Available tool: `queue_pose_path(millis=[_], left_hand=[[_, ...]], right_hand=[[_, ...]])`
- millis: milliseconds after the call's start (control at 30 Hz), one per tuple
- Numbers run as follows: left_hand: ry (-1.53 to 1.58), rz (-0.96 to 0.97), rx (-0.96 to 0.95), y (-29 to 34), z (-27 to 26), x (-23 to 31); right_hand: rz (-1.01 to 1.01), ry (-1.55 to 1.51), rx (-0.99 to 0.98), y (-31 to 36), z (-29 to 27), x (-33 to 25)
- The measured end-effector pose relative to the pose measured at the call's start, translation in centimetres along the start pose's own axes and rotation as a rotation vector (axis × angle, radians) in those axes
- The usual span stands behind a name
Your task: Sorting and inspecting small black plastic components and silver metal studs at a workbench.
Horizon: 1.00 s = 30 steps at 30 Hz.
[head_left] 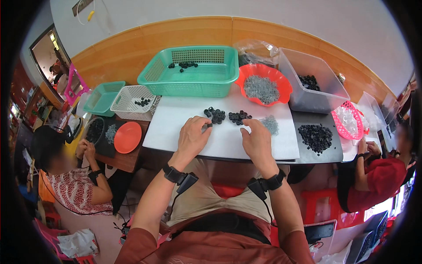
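The left hand point(194, 136) was over the near half of the white sheet point(169, 121), its back turned upward. Its thumb and index finger curled toward each other and pinched a small black piece point(206, 126) at their tips, just near of the left pile of black pieces point(214, 115). The other fingers were bent in beneath the palm, and whether they touched anything I could not tell.

The right hand point(257, 143) stood to its right, well apart from it. Here the index finger reached far and left to the edge of the right pile of black pieces point(240, 117), while the thumb pointed left below it; a narrow gap showed between their tips. Whether the index fingertip touched the pile was unclear, and the remaining fingers were mostly hidden behind the hand.

The clear small parts point(270, 125) lay just right of that pile, beside the right hand's far edge. At the far side stood a green basket point(189, 90) and, to its right, a red bowl point(242, 75) of similar clear parts. Farther right, more black pieces made a broad heap point(315, 138) on a dark mat point(336, 137).
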<state>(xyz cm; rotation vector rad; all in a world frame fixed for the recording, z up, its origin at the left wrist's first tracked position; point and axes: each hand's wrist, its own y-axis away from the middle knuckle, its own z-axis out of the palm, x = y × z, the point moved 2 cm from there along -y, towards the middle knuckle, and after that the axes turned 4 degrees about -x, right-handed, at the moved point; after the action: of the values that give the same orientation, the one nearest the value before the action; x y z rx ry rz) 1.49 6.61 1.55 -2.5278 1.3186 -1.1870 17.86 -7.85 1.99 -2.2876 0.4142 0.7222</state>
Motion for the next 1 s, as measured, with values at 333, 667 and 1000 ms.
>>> queue_pose_path(millis=[333, 667, 1000], left_hand=[[0.043, 0.036, 0.023, 0.2, 0.1, -0.2], [0.205, 0.137, 0.12, 0.9, -0.1, 0.9], [1.272, -0.255, -0.458, 1.8, 1.5, 3.1]], right_hand=[[0.205, 0.25, -0.125, -1.5, 1.6, 0.5], [0.058, 0.21, 0.03, 0.6, 0.5, -0.3], [0.031, -0.321, 0.011, 3.7, -0.8, -4.5]])
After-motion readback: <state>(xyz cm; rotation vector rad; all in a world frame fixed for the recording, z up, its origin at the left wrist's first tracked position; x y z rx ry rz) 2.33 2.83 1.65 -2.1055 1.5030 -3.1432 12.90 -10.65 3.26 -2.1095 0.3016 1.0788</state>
